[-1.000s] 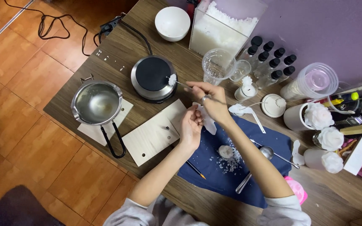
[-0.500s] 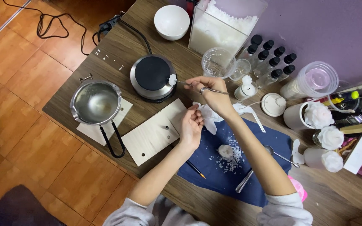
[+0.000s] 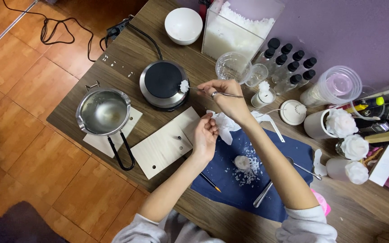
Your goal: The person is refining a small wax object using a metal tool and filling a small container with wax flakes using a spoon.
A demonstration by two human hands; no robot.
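Head view showed the right hand (image 3: 226,96) pinching thin tweezers (image 3: 205,91), their tip holding a white wax bit (image 3: 184,85) over the hot plate (image 3: 164,84), out beyond the fingers. Left hand (image 3: 205,135) closed on crumpled tissue (image 3: 225,126). Keeping the tweezers level and steady seemed wise.

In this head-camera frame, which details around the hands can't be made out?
- Tool tip: a white lump covers the end of the thin metal tool in the right hand.
- Left hand: its curled fingers hide the grip on the white tissue.
- Dark bench items at the right edge: cut off.
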